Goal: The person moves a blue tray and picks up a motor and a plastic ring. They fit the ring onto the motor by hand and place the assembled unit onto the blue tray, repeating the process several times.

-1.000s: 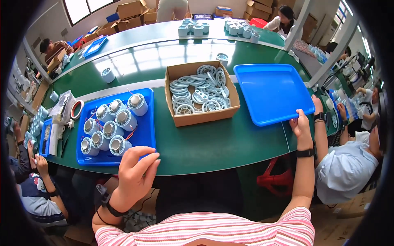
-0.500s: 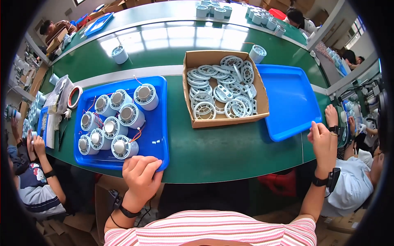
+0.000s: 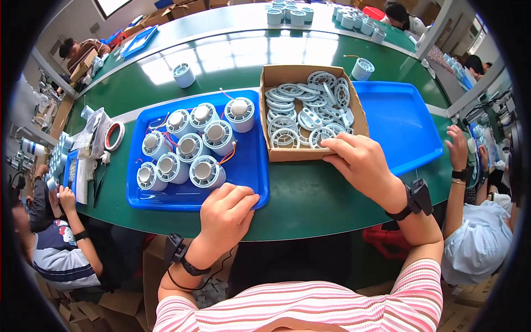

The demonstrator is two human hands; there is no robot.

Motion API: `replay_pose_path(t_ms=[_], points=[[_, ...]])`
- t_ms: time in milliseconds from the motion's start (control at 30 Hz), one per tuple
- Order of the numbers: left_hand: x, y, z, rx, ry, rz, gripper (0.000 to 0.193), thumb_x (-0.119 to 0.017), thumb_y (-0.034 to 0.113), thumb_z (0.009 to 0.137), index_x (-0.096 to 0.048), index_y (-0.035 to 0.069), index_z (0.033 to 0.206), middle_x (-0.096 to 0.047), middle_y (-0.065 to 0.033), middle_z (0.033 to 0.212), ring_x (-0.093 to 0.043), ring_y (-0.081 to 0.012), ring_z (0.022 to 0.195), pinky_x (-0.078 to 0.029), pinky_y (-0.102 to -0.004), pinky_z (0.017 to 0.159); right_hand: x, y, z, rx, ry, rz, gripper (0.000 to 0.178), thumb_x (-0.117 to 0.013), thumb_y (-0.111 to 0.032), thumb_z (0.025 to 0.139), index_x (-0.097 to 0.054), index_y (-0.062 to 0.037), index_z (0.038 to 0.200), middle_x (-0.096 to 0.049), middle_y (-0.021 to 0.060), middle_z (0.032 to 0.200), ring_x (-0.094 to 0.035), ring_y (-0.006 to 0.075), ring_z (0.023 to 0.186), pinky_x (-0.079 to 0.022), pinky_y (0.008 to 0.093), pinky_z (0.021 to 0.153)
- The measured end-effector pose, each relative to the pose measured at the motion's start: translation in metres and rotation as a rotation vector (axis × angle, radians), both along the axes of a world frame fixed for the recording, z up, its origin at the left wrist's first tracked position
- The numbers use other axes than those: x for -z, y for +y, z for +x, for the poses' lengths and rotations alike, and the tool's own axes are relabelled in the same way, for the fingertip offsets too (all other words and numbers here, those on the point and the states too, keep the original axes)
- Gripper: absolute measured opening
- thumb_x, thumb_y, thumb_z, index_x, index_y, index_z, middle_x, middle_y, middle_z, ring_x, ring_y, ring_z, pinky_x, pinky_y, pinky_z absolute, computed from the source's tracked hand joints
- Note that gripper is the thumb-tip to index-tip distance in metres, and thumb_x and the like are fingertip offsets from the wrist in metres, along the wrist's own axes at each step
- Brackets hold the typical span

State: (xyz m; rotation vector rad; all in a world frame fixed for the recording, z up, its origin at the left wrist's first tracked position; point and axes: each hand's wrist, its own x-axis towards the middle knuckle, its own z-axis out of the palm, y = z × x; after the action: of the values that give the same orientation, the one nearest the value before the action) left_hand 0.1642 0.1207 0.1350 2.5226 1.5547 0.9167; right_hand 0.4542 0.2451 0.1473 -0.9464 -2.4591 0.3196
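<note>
My left hand (image 3: 225, 214) is closed over the near right corner of a blue tray (image 3: 160, 200). Several pale-blue cylindrical housings with silvery round centres, such as this motor-like unit (image 3: 207, 171), stand in that tray, some trailing thin red and orange wires. At the near wall of an open cardboard box (image 3: 296, 155), my right hand (image 3: 362, 166) has its fingers over the rim and its thumb outside. Inside the box lie many pale plastic rings (image 3: 285, 138); one touches or sits right by my right fingertips. The tray's right side meets the box's left side.
Another blue tray (image 3: 401, 124) lies right of the box, partly under it or behind it. Single cylindrical units stand beyond, one at left (image 3: 183, 76) and one at right (image 3: 363, 68). A tape roll (image 3: 114, 136) lies left. Co-workers sit on both sides; a co-worker's hand (image 3: 457, 146) is near the right tray.
My right hand has come in from the right onto the box's near wall. The left tray has moved right and away with my left hand, closing the gap to the box.
</note>
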Motion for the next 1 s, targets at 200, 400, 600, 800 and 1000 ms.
replay_pose_path(t_ms=[200, 400, 600, 800, 1000], points=[[0.001, -0.005, -0.003, -0.032, 0.007, -0.014, 0.024, -0.076, 0.001, 0.070, -0.071, 0.004, 0.093, -0.068, -0.0059, 0.095, -0.064, -0.0246, 0.083, -0.052, -0.0358, 0.070, -0.017, 0.041, -0.009, 0.042, 0.188, -0.154, 0.017, -0.077, -0.007, 0.083, -0.071, 0.0017, 0.096, -0.069, 0.0145, 0.091, -0.068, 0.0290, 0.080, -0.054, 0.0360, 0.072], [-0.004, -0.013, -0.003, -0.013, -0.141, -0.019, 0.021, -0.079, 0.006, 0.077, -0.072, 0.004, 0.097, -0.068, -0.0082, 0.097, -0.064, -0.0259, 0.084, -0.051, -0.0361, 0.072, -0.025, 0.066, -0.027, 0.088, -0.255, -0.341, 0.020, -0.079, -0.007, 0.078, -0.070, 0.0035, 0.092, -0.068, 0.0150, 0.087, -0.067, 0.0259, 0.076, -0.054, 0.0345, 0.070], [-0.027, -0.020, -0.021, -0.239, -0.093, 0.224, 0.025, -0.078, 0.006, 0.082, -0.072, 0.003, 0.106, -0.068, -0.0101, 0.108, -0.064, -0.0293, 0.094, -0.050, -0.0380, 0.083, -0.016, 0.067, -0.017, 0.032, -0.132, -0.272, 0.020, -0.078, -0.006, 0.076, -0.068, 0.0038, 0.091, -0.068, 0.0131, 0.082, -0.067, 0.0240, 0.074, -0.054, 0.0341, 0.070], [-0.041, -0.014, -0.036, -0.275, 0.220, 0.101, 0.031, -0.073, 0.003, 0.086, -0.069, 0.002, 0.117, -0.066, -0.0136, 0.123, -0.064, -0.0325, 0.105, -0.051, -0.0394, 0.090, -0.035, 0.061, -0.011, 0.145, -0.003, -0.370, 0.017, -0.075, -0.004, 0.078, -0.065, 0.0036, 0.090, -0.068, 0.0129, 0.083, -0.067, 0.0226, 0.077, -0.054, 0.0334, 0.072], [-0.055, -0.019, -0.046, -0.020, -0.178, -0.220, 0.032, -0.072, 0.012, 0.091, -0.067, 0.001, 0.120, -0.065, -0.0147, 0.122, -0.062, -0.0346, 0.110, -0.052, -0.0423, 0.090, -0.038, 0.050, -0.019, 0.100, -0.081, -0.253, 0.015, -0.073, -0.005, 0.079, -0.066, 0.0022, 0.090, -0.070, 0.0154, 0.087, -0.068, 0.0281, 0.079, -0.054, 0.0371, 0.074]])
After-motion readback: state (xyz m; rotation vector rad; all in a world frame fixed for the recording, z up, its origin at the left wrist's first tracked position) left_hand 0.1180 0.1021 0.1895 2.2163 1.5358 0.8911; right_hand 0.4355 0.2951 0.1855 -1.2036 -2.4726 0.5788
